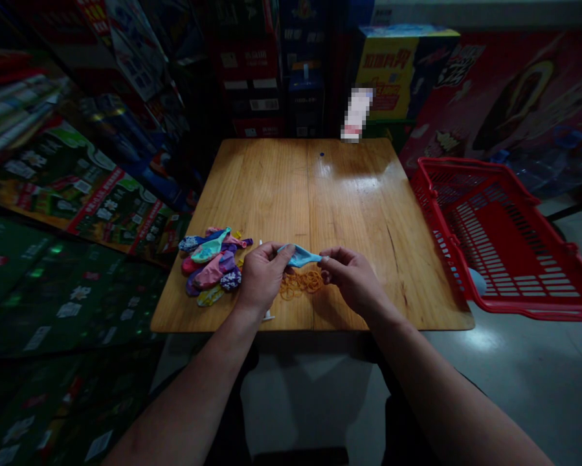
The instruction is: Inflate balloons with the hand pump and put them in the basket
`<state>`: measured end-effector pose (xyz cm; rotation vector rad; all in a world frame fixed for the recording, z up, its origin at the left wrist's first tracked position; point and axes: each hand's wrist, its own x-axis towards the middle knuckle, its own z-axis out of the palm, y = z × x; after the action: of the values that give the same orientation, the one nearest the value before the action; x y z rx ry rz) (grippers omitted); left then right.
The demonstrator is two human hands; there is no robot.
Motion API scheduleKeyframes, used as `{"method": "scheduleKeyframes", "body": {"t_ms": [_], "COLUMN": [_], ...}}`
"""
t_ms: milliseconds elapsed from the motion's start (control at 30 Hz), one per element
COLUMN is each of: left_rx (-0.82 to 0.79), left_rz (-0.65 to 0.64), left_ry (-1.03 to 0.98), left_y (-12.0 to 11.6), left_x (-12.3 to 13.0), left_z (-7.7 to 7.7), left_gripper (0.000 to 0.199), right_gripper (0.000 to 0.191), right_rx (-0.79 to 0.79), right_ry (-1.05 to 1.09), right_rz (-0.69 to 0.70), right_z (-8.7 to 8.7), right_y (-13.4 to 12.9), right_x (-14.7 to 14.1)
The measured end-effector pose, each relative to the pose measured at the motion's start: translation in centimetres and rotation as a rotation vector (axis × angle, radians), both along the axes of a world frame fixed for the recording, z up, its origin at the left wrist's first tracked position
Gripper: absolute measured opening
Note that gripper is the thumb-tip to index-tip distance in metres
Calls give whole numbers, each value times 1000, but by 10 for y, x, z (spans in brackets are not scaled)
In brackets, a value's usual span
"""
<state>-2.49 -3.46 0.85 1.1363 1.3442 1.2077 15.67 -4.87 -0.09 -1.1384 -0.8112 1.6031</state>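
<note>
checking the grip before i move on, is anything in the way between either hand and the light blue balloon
Nothing visible is: the left hand and right hand both hold the light blue balloon. The orange rubber bands lie on the table, not between.

Both hands up, one at each end of the blue balloon (303, 256), a small gap between them. My left hand (262, 268) grips its left end: thumb laid across the near side, fingers bent behind. My right hand (349, 275) pinches its narrow right end, thumb against forefinger, other fingers curled in loosely. Backs of both hands partly visible, wrists near straight. Left forearm (198, 382) bare, slanting in from lower left of the balloon; right forearm (426, 362) bare too, mirroring it from lower right. Arms converge on the balloon, uncrossed.
</note>
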Motion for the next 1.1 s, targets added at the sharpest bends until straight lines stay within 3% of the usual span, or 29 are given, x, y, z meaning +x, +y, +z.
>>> {"method": "scheduleKeyframes", "body": {"t_ms": [167,333,633,867,1000,1100], "left_rx": [17,28,25,16,2,-9], "left_rz": [-16,-9,21,8,32,56], "left_ry": [20,39,50,52,22,-11], "left_y": [-1,-4,0,1,3,6], "left_x": [-1,2,-5,-7,-9,-14], "left_z": [-2,0,-2,-2,-3,-4], "left_gripper": [29,28,27,28,30,30], "right_gripper": [11,19,20,41,23,20], "right_rx": [57,16,60,81,86,84], "right_ry": [-103,-65,-247,-361,-216,-204], "right_rz": [-7,7,1,1,45,68], "right_z": [-7,-5,-5,-2,-2,-2], "right_y": [-1,-1,2,3,3,4], "right_x": [-3,-5,0,0,2,7]}}
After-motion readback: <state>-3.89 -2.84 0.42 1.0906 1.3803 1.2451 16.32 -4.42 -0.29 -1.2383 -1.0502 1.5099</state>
